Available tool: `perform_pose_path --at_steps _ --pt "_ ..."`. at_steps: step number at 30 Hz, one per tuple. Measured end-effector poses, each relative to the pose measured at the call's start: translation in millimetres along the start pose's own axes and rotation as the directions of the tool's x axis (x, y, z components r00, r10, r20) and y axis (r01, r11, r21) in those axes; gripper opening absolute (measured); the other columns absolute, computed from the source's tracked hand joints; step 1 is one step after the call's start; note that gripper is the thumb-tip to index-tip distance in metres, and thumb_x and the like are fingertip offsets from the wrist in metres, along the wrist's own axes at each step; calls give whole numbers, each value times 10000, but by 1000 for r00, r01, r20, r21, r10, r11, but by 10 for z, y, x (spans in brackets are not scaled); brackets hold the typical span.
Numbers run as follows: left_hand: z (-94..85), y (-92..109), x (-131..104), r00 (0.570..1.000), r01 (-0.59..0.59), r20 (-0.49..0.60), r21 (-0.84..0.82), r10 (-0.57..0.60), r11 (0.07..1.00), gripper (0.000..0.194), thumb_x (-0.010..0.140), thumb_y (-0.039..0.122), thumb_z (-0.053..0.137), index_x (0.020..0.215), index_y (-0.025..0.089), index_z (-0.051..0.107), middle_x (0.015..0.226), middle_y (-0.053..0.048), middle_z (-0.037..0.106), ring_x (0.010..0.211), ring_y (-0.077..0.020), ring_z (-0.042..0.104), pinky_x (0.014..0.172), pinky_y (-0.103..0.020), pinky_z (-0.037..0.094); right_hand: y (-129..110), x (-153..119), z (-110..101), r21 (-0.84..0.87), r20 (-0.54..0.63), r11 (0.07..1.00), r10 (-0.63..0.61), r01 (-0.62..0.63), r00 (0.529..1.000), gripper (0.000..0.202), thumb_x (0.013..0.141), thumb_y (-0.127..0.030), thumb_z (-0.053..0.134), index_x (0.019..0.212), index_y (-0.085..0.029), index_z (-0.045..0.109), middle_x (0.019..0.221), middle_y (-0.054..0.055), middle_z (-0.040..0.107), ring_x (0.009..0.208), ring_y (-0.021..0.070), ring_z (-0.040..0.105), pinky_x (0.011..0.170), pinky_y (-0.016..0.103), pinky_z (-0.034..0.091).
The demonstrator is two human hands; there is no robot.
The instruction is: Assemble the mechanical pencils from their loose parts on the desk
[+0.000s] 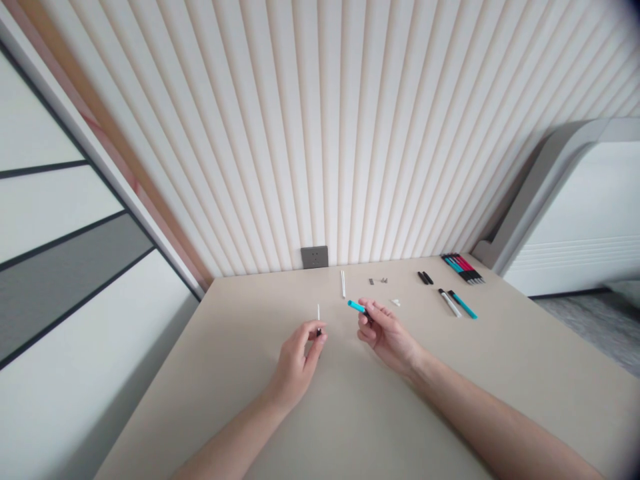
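Observation:
My left hand point(303, 353) pinches a small black piece with a thin white refill point(319, 311) pointing up from it, over the middle of the table. To its right, my right hand point(384, 328) is closed on a turquoise pen barrel point(357, 306), whose turquoise end points left; its dark part is partly hidden by the fingers. The two hands are apart. Behind them lie white refills point(343, 284) side by side. Small metal pieces point(383, 281) and small white pieces point(395, 303) rest beyond my right hand.
On the beige table point(240, 320), two black parts point(425, 278) lie at the back right. Nearby are a white barrel point(451, 304), a turquoise barrel point(465, 306) and a row of several pens point(463, 268). A dark socket point(315, 257) sits on the ribbed wall.

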State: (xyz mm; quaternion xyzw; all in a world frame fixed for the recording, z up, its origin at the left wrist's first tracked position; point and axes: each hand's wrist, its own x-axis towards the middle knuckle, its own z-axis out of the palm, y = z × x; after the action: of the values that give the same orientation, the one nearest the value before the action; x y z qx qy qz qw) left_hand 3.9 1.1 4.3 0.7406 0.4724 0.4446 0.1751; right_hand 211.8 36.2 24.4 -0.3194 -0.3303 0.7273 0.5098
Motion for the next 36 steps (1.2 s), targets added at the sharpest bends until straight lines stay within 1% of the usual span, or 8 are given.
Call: perform_pose_path --at_steps 4,10,15,20,24,31,33,36 --pt "43 -56 -38 1000 2 12 -44 -2 999 254 922 235 549 1160 211 464 881 -12 673 824 -151 652 821 -296 506 -20 54 -67 -5 -15 998 -62 62 998 336 726 -465 761 853 -213 578 637 -47 470 496 75 303 504 234 251" --pt "14 -41 -30 996 -12 90 46 8 999 167 947 257 519 1107 227 554 934 -29 674 880 -166 644 815 -300 498 -11 72 -109 -69 8 991 -114 115 993 352 715 -465 771 745 -197 546 572 -61 394 510 82 296 516 243 249" --pt "-10 -14 -18 995 -26 102 60 20 998 182 962 258 492 1121 230 575 968 -42 680 899 -175 639 822 -302 497 6 67 -95 -140 -11 985 -102 100 995 372 710 -492 766 764 -200 542 547 -68 382 501 87 290 515 252 243" --pt "-12 -12 -14 997 -16 78 52 12 998 179 956 252 498 1111 229 584 963 -39 685 887 -176 643 814 -299 500 -2 75 -103 -144 -16 984 -112 108 994 354 720 -473 763 766 -202 540 537 -73 368 499 85 284 510 250 235" --pt "-12 -11 -13 997 -28 75 40 25 999 182 948 248 507 1105 228 596 952 -41 692 874 -175 649 796 -290 507 -10 76 -104 -179 -43 977 -127 118 991 369 708 -500 759 763 -204 544 535 -72 376 491 86 285 505 255 241" --pt "-11 -9 -3 994 -58 95 53 53 997 167 937 232 524 1080 230 610 930 -30 700 859 -169 658 786 -278 508 -7 64 -105 -239 15 964 -114 114 993 329 716 -460 760 760 -198 566 514 -79 392 486 83 319 513 249 243" --pt "-17 11 9 992 -76 101 59 70 995 162 933 226 528 1065 232 621 919 -29 705 856 -170 659 785 -279 509 -18 70 -116 -281 24 952 -121 123 992 324 728 -463 749 757 -192 574 505 -79 387 486 83 309 509 249 227" --pt "-29 47 25 983 -128 140 68 117 989 163 933 218 522 1046 234 638 899 -33 711 848 -174 656 787 -291 509 -34 69 -116 -368 42 921 -121 128 992 359 701 -501 758 749 -186 592 514 -73 389 490 84 304 496 247 206"
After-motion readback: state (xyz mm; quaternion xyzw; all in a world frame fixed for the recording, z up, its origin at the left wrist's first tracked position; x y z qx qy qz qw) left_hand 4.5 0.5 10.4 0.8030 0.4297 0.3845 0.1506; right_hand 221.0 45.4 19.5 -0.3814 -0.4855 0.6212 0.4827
